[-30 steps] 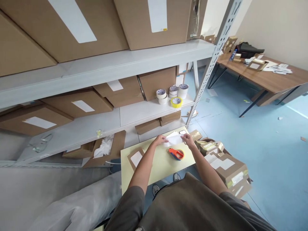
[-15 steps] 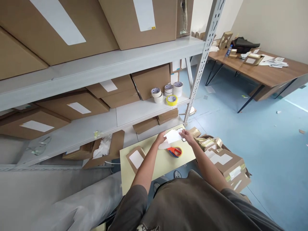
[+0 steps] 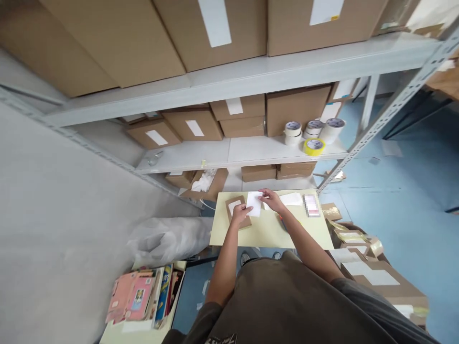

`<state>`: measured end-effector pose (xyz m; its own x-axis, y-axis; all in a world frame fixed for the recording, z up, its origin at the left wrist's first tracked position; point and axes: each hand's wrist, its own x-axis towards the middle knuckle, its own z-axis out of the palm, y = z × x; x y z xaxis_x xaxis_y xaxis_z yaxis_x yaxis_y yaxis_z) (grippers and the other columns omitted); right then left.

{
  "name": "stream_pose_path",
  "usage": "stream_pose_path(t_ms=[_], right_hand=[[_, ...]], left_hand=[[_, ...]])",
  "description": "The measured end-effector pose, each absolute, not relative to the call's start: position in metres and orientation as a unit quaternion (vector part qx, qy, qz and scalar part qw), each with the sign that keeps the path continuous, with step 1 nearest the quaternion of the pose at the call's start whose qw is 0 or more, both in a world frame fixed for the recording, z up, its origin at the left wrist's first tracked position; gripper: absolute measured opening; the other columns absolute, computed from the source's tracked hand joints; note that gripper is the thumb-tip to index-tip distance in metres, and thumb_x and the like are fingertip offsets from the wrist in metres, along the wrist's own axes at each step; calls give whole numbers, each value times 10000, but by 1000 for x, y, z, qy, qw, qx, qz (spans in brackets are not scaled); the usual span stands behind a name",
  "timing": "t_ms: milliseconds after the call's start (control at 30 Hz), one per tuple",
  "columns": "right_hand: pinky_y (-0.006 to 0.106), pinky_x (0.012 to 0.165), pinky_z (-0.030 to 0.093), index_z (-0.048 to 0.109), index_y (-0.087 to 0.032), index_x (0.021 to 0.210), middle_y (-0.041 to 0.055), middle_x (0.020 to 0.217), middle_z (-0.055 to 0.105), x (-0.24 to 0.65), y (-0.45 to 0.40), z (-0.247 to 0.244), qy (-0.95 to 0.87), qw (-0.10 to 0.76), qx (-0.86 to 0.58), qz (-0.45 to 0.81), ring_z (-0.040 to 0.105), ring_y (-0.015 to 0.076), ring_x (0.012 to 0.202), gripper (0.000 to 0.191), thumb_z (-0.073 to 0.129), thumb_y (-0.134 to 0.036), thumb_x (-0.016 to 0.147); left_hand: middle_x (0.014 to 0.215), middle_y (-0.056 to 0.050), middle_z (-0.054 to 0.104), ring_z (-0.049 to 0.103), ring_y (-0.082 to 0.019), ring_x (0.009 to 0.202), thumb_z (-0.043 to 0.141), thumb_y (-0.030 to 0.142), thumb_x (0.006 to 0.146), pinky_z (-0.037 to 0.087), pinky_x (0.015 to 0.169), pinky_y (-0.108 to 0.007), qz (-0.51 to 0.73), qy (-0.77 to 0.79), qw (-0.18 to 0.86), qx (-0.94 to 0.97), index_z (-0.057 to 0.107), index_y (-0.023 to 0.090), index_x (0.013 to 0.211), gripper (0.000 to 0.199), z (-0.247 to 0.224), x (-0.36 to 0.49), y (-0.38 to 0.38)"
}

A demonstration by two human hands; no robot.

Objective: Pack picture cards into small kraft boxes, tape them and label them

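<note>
A small white paper sheet (image 3: 254,204) is held up between my two hands. My left hand (image 3: 241,213) pinches its lower left edge, while my right hand (image 3: 271,200) grips the upper right side. Beneath the sheet and my left hand lies a flat cardboard box (image 3: 244,224) with a white label (image 3: 234,206) on it. More white paper (image 3: 291,198) rests on the pale yellow table (image 3: 261,234) to the right. My right forearm mostly covers the scissors (image 3: 281,221). A pixelated phone-like object (image 3: 311,205) lies at the table's right end.
Behind the table stands a metal shelf (image 3: 201,153) with cardboard boxes, tape rolls (image 3: 293,129) and a yellow tape roll (image 3: 314,146). Cartons (image 3: 389,279) pile up on the right. Bubble wrap (image 3: 172,239) and a side table with pink booklets (image 3: 138,296) are on the left.
My hands have carried the white paper sheet left across the table, over the cardboard box. The view has turned left, bringing the booklets into sight. The scissors are now mostly behind my forearm.
</note>
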<state>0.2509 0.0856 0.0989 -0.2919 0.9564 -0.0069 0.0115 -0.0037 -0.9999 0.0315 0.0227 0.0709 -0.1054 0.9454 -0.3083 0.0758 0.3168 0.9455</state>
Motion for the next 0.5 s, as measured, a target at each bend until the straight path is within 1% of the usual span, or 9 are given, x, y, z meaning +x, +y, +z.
stream_pose_path(t_ms=[67, 133, 200, 233, 267, 333, 400, 433, 500], right_hand=[[339, 778, 528, 725, -250, 1092, 14, 877, 707, 235, 75, 92, -566, 419, -431, 564, 648, 211, 870, 446, 789, -553, 770], [361, 805, 538, 699, -250, 1170, 19, 899, 732, 226, 63, 84, -552, 406, -438, 582, 660, 211, 860, 493, 779, -534, 776], [375, 814, 544, 662, -251, 1256, 30, 941, 761, 223, 50, 80, -532, 399, -445, 599, 674, 211, 859, 556, 770, -517, 779], [376, 812, 545, 658, -250, 1263, 35, 946, 769, 222, 45, 80, -524, 398, -446, 607, 679, 212, 862, 559, 763, -514, 782], [373, 807, 545, 672, -246, 1233, 39, 936, 773, 221, 40, 81, -521, 393, -444, 614, 683, 212, 863, 529, 758, -511, 784], [362, 798, 541, 722, -234, 1085, 43, 898, 773, 220, 32, 85, -530, 372, -430, 629, 685, 211, 855, 409, 763, -501, 778], [354, 785, 536, 741, -227, 953, 44, 862, 768, 220, 26, 90, -542, 353, -415, 640, 683, 206, 829, 320, 778, -486, 770], [351, 777, 534, 743, -227, 935, 42, 854, 767, 220, 24, 92, -541, 352, -411, 644, 683, 203, 815, 306, 782, -480, 769], [348, 767, 534, 745, -231, 970, 40, 866, 772, 223, 22, 96, -525, 365, -416, 647, 690, 199, 801, 312, 780, -471, 774]], left_hand=[[732, -45, 732, 686, -211, 715, 930, 633, 552, 511, 630, -282, 478, 641, 503, 328, 783, 145, 824, 577, 68, 22, 9], [813, -80, 769, 723, -234, 764, 919, 663, 551, 542, 652, -298, 526, 648, 484, 261, 793, 136, 922, 657, 68, 17, 0], [931, -120, 795, 754, -255, 855, 889, 697, 582, 559, 688, -303, 565, 643, 465, 226, 782, 134, 1026, 725, 69, 17, -5], [995, -138, 800, 763, -264, 911, 876, 701, 603, 565, 713, -303, 581, 636, 459, 219, 771, 137, 1072, 742, 70, 18, -8], [1057, -153, 799, 766, -273, 969, 871, 693, 622, 569, 740, -302, 594, 625, 457, 216, 758, 141, 1117, 750, 70, 20, -9], [1160, -173, 787, 761, -287, 1060, 882, 647, 643, 575, 794, -308, 614, 600, 469, 208, 733, 150, 1200, 761, 72, 26, -12], [1224, -184, 772, 753, -300, 1112, 890, 607, 658, 577, 827, -319, 621, 581, 487, 201, 711, 157, 1254, 769, 73, 33, -13], [1244, -186, 766, 749, -305, 1127, 885, 600, 669, 578, 836, -325, 619, 576, 493, 202, 703, 158, 1267, 765, 73, 36, -13], [1268, -189, 758, 743, -314, 1148, 876, 598, 682, 581, 855, -338, 614, 573, 500, 208, 696, 155, 1264, 754, 74, 42, -12]])
